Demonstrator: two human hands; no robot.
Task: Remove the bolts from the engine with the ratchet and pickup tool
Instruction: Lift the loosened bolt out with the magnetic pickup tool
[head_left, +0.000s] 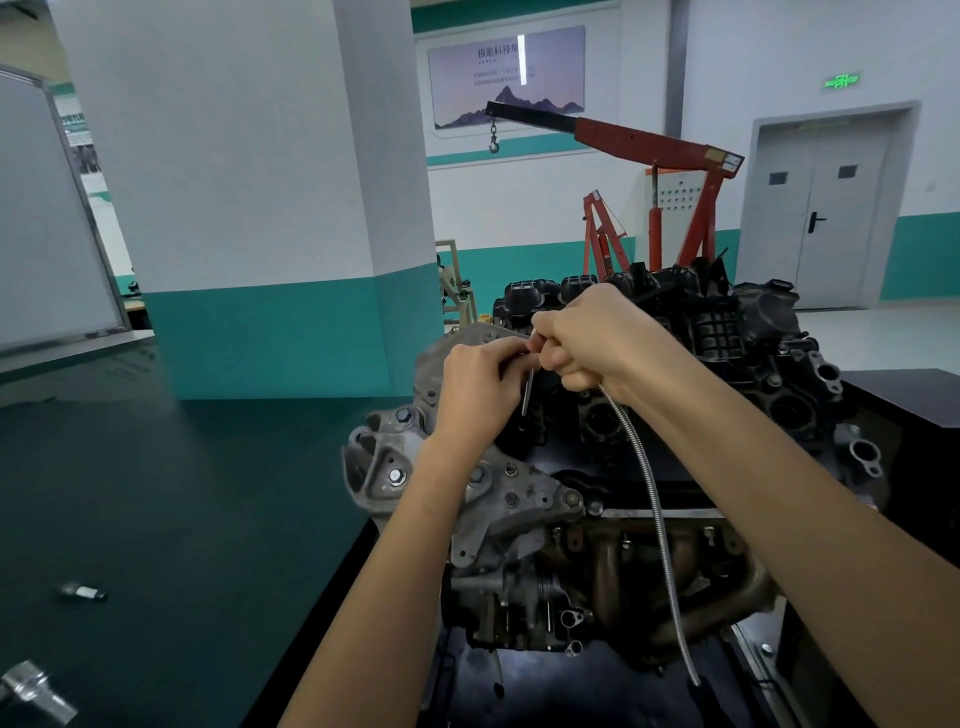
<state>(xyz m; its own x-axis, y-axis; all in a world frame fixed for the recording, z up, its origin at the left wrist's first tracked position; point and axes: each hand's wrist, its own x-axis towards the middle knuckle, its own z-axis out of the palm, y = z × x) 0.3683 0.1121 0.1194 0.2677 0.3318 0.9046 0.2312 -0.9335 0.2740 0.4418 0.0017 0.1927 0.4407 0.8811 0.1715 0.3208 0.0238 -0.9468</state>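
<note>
teal-walled workshop: bolt (527, 387) is pinched by left hand (475, 384), pickup tool (655, 499) clenched in right hand (592, 338); if fumbled, it could be lost in the engine (727, 332).

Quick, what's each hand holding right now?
Left hand: closed, pinching a slim metal bolt.
Right hand: closed, gripping the flexible pickup tool.
</note>
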